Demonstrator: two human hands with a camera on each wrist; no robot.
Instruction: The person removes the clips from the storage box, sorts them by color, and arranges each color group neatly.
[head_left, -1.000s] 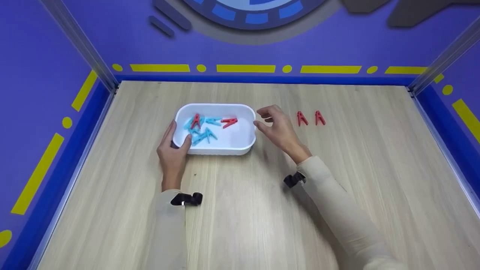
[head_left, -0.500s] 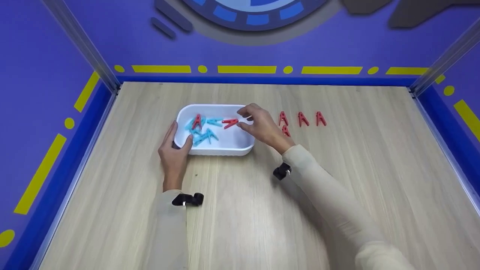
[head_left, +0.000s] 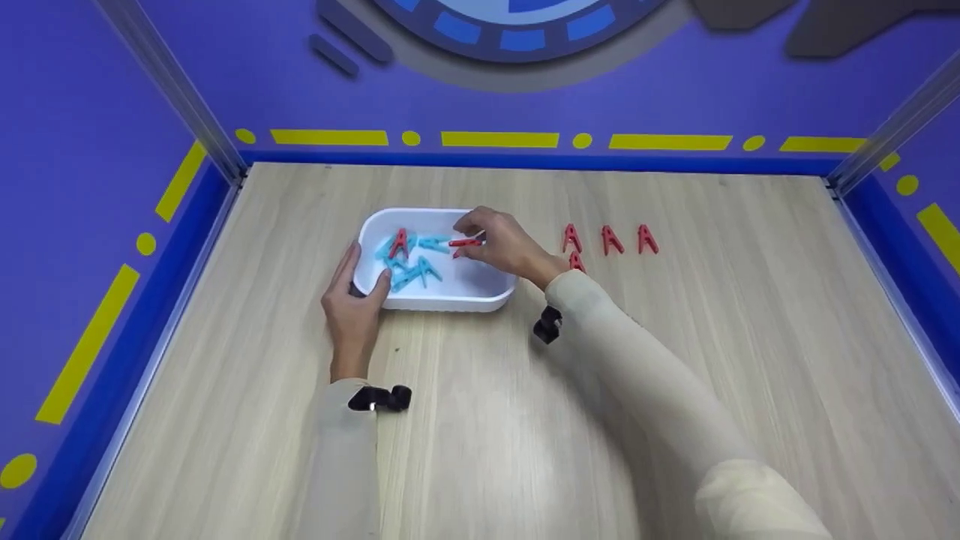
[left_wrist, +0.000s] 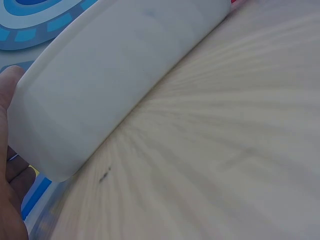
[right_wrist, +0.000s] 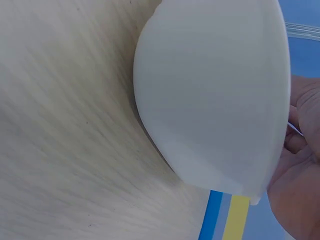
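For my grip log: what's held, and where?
Left hand: white tray, gripped at its left end. Right hand: at a red clothespin; whether it is pinched cannot be told.

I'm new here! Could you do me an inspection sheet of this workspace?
Surface: wood-grain table.
Job's things: white box on the table, holding blue pegs (overlapping, count unclear) and two red pegs; four more red ones visible on the table, right of the box.
Clutter: small dark speck on the table.
Hands: left hand grips the box's left end; right hand is over the box, fingers around one red peg, grip unclear.
Cables: nothing seen.
Surroundings: blue-purple panels with yellow marks.
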